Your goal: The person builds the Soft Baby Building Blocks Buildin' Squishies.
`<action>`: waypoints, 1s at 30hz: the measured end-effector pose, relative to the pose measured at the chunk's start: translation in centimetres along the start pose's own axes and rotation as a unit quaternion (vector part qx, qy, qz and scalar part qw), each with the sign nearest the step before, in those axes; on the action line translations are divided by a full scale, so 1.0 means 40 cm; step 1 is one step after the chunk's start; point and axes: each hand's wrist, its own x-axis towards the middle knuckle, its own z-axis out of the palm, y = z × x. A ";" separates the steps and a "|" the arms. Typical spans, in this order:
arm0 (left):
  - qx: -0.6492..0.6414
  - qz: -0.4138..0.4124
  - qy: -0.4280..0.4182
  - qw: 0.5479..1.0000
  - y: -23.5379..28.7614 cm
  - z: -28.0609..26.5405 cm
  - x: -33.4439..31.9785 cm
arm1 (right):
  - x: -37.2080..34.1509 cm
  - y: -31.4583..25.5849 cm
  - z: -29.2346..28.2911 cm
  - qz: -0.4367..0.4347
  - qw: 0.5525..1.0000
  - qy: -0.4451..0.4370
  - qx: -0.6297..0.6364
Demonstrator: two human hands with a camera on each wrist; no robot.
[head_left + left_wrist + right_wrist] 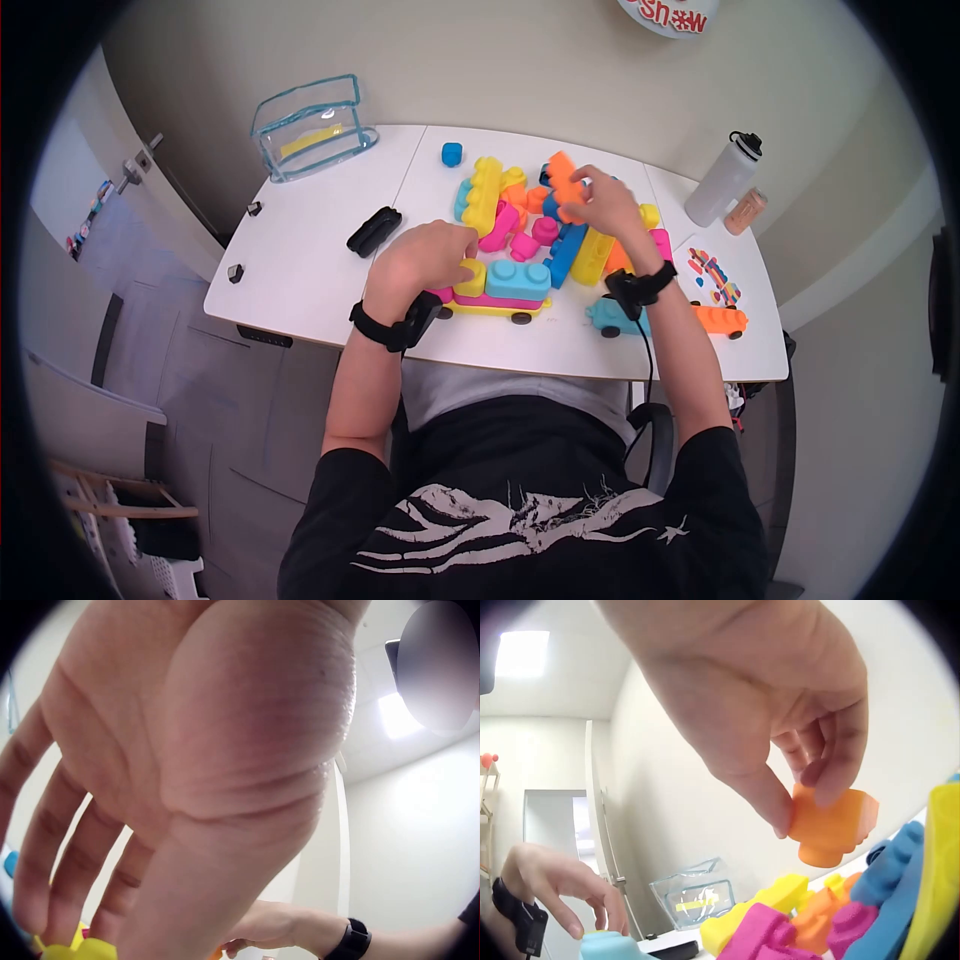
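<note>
My right hand (612,208) pinches an orange building block (564,180) between thumb and fingers, held above the pile in the right wrist view. My left hand (422,258) reaches down over a toy block car, thumb and fingertips around a yellow block (470,278) on its left end. The yellow block (79,951) shows at the fingertips in the left wrist view. The car has a yellow wheeled base (485,310), a magenta layer (500,300) and a light blue block (518,278) on top.
Loose blocks lie heaped beyond the car, among them a long yellow block (484,195) and a blue one (567,255). Right of them are a teal wheeled base (610,316), an orange wheeled base (722,320), a picture sheet (712,275) and a bottle (722,180). A black case (375,232) lies left.
</note>
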 end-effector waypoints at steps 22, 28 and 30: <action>-0.016 0.016 0.036 0.999 -0.025 0.011 -0.002 | 0.188 -0.103 0.195 -0.081 0.945 -0.199 -0.245; -0.001 0.016 0.028 0.999 -0.021 0.004 -0.008 | 0.192 -0.066 0.217 -0.125 0.965 -0.163 -0.164; -0.006 0.012 0.031 0.999 -0.018 0.002 -0.010 | 0.187 -0.073 0.212 -0.112 0.961 -0.149 -0.205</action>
